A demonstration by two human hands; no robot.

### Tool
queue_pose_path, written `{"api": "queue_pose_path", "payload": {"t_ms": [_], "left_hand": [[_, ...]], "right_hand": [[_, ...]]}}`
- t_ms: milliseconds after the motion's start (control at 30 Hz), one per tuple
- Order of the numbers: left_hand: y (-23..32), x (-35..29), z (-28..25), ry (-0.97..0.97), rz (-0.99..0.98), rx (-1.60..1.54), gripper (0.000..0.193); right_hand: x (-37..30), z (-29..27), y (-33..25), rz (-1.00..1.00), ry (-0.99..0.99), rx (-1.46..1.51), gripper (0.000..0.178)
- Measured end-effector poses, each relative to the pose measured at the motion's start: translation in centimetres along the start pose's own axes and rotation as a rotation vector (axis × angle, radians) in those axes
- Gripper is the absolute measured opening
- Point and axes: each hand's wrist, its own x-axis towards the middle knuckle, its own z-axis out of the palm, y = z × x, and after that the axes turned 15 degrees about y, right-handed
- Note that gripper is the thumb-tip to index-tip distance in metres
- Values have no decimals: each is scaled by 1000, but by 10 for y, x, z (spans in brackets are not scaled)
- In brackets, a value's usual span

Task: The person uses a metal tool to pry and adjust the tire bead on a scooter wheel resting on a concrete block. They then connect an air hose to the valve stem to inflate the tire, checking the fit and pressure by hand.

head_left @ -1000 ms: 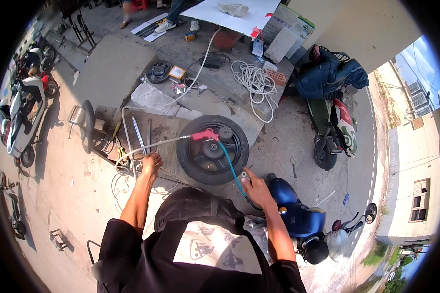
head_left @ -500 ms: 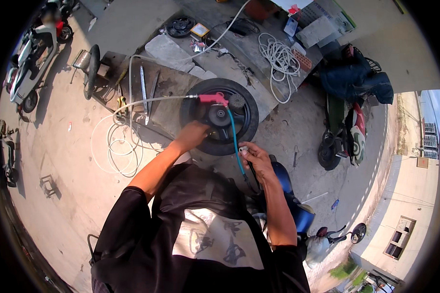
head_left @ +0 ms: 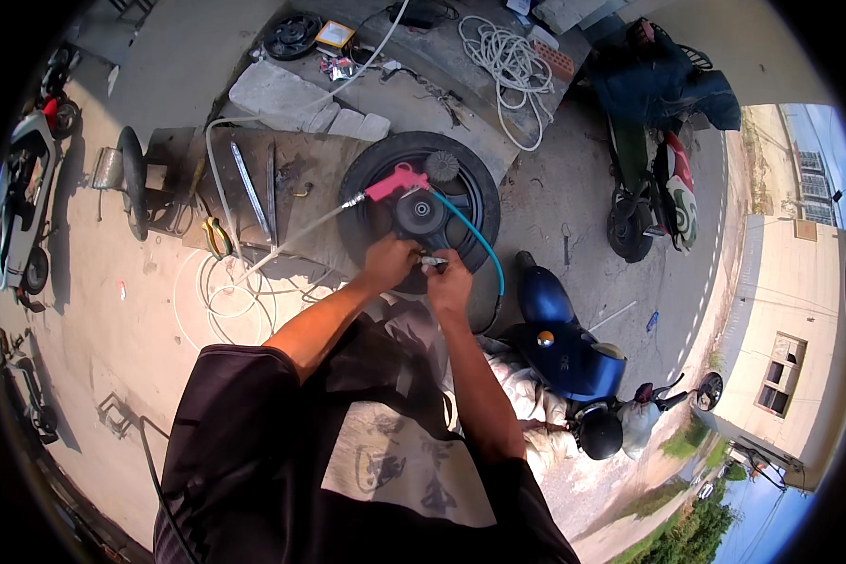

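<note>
A scooter wheel with a black tyre [head_left: 487, 174] lies flat in front of me. On it rests a pink air gun [head_left: 397, 182], joined to a pale air hose [head_left: 315, 227] on one side and a teal hose [head_left: 490, 248] on the other. Over the near rim, my right hand [head_left: 450, 282] grips a small metal air chuck [head_left: 431, 260]. My left hand [head_left: 391, 260] meets it there with fingers pinched; what lies between them is hidden. A round wire brush head [head_left: 442, 167] sits on the wheel's far side.
Left of the wheel lie two tyre levers [head_left: 251, 193] and yellow-handled pliers [head_left: 218, 239], near loose hose coils [head_left: 218, 298]. Concrete blocks [head_left: 282, 94] and a coiled white rope or hose [head_left: 508, 61] are beyond. A blue scooter [head_left: 562, 352] stands close on my right.
My right hand has brought the air chuck left to the rim, beside my left hand. The pink air gun has tilted and shifted left on the wheel. The view has shifted too.
</note>
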Motion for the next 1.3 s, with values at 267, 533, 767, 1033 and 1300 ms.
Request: {"api": "queue_pose_path", "payload": {"t_ms": [267,533,767,1033,1300], "left_hand": [[6,-2,5,47,-79,12,21],[6,-2,12,125,-69,5,14],[4,-7,20,219,-61,-21,10],[8,-9,17,253,-65,-30,10],[7,-9,21,291,-75,-42,13]], "right_hand": [[21,5,6,-223,92,-81,25],[38,12,4,-257,-38,-175,29],[56,9,0,-220,-176,-228,32],[53,10,3,-197,-235,-313,37],[69,28,15,-270,-355,-306,35]]}}
